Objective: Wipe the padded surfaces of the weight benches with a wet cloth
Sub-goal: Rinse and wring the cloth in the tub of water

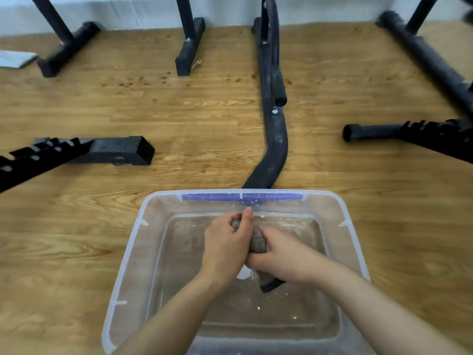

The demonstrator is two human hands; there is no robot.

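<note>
Cloth (258,243) in left hand (226,248), right hand (279,254) (gripped).

The person's arms, seen from above. Left forearm (174,311) and right forearm (371,303): both bare along the whole visible length, from wrist to the lower edge of the view. Left hand (225,244) and right hand (279,254): both bare, with knuckles and finger joints plainly outlined. The right forearm's outer contour is softly blurred.

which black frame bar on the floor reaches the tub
The curved bar in the middle: its near end meets the far rim of the clear tub. The square-ended bar left and capped tube right stop short.
</note>
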